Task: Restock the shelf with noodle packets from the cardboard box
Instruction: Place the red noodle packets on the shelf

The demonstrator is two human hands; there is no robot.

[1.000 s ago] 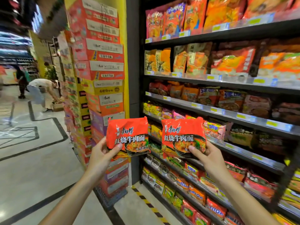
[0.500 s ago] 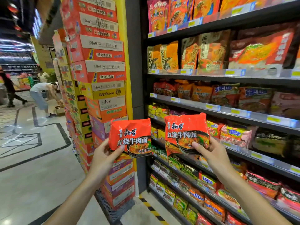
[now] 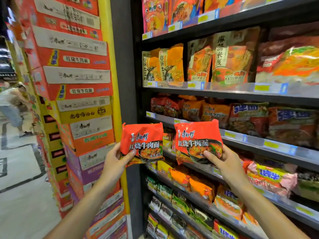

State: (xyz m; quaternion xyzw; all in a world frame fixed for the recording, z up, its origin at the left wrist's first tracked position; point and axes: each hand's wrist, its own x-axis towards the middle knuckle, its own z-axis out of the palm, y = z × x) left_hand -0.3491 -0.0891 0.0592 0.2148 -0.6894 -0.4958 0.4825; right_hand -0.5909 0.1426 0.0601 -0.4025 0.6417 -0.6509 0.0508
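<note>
Before dark stocked shelves [image 3: 241, 93], left hand [image 3: 114, 159] and right hand [image 3: 224, 163] each gripping a noodle packet [image 3: 142, 140]

A tall stack of red, yellow and purple cartons [image 3: 74, 104] fills the left centre of the frame; a bent-over person [image 3: 13, 107] stands on pale patterned floor [image 3: 20, 187] at far left
</note>
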